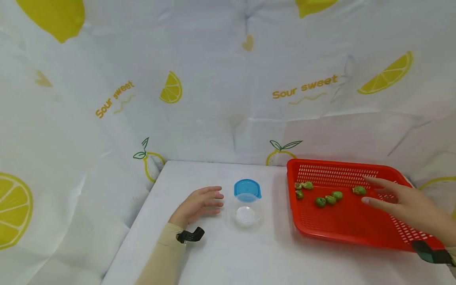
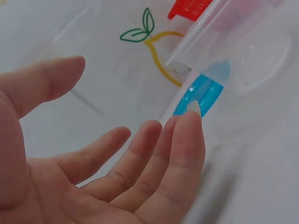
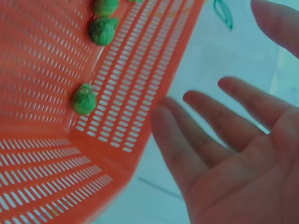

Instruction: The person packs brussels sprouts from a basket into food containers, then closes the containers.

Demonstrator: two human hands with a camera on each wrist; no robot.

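My left hand (image 1: 199,204) rests on the white table, fingers relaxed and holding nothing, just left of a clear plastic container (image 1: 246,211) with a blue lid (image 1: 247,188). In the left wrist view the fingertips (image 2: 189,126) lie close to the blue lid (image 2: 202,93). My right hand (image 1: 399,198) hovers open over the red perforated basket (image 1: 349,225), near a small green pod (image 1: 359,190). Several green pods (image 1: 329,199) lie in the basket. The right wrist view shows an empty open palm (image 3: 243,158) beside the basket wall (image 3: 135,93) and pods (image 3: 84,99).
The white table (image 1: 249,253) stands against a white cloth backdrop (image 1: 228,79) printed with lemons, which closes in the back and left sides. Black wrist straps (image 1: 190,235) sit on both forearms.
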